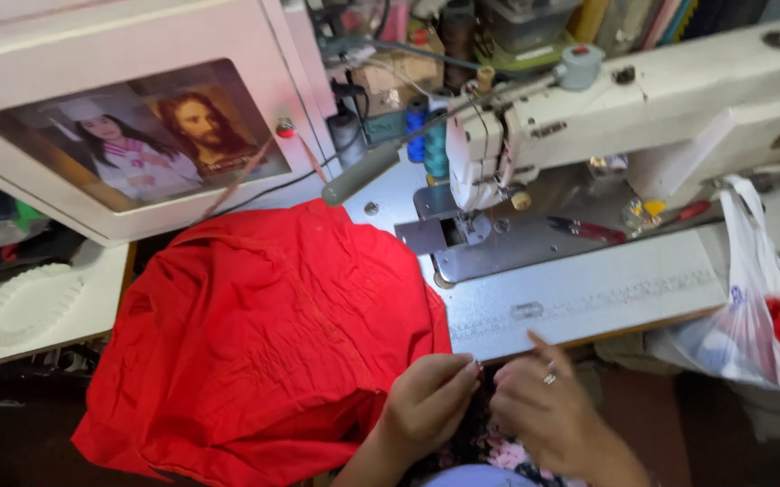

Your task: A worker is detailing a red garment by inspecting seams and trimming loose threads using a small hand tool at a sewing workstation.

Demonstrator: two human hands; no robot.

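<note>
A large crumpled red garment lies on the left part of the sewing table and hangs over its front edge. My left hand is at the garment's lower right edge, fingers pinched together near the table's front. My right hand, with a ring on one finger, sits close beside it, fingers curled and one finger raised. The two hands nearly touch; whatever small thing is pinched between them is too small to make out. A white sewing machine stands at the back right, with its needle plate behind the hands.
A white cabinet door with a picture on it stands at the back left. Thread spools sit behind the machine head. Red-handled pliers lie on the machine bed. A plastic bag hangs at the right. A white ruffled plate rests at the left.
</note>
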